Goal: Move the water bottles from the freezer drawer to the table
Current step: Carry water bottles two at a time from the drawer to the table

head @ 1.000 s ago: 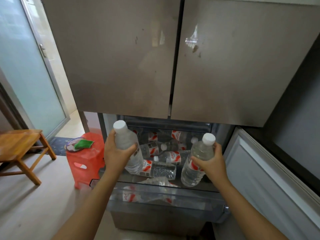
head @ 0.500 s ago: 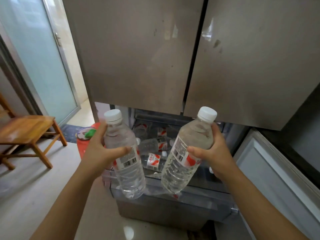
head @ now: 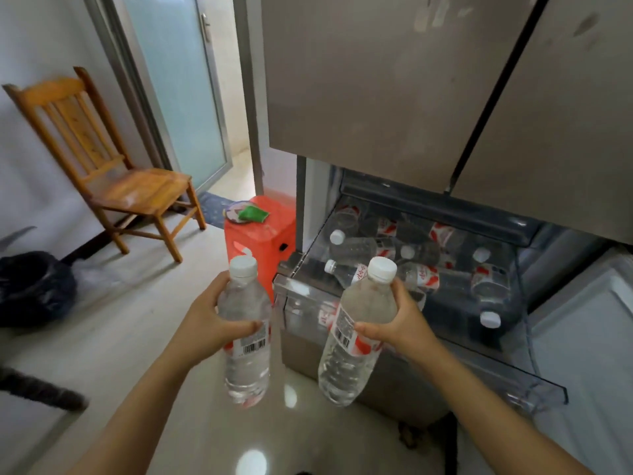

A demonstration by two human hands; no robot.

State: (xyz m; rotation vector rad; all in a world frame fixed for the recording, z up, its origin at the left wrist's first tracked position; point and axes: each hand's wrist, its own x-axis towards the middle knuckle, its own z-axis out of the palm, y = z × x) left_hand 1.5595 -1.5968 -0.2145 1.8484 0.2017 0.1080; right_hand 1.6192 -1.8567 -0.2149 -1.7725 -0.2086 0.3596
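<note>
My left hand [head: 209, 323] grips a clear water bottle [head: 247, 365] with a white cap and a red-and-white label, held upright over the floor. My right hand [head: 399, 325] grips a second such bottle [head: 349, 368], tilted slightly, in front of the drawer's left corner. Behind them the freezer drawer [head: 544, 389] stands pulled out, with several more bottles [head: 363, 250] lying inside. No table shows in the head view.
A red plastic stool [head: 263, 241] with a green item on it stands left of the fridge. A wooden chair [head: 113, 173] sits by the wall, a black bag [head: 32, 289] at far left. The fridge's upper doors [head: 376, 90] are shut. A glass door [head: 178, 84] lies behind.
Both hands have lifted their bottles out of the drawer and drawn them back and left, away from the fridge. My view has swung left, bringing the chair and the black bag into sight.
</note>
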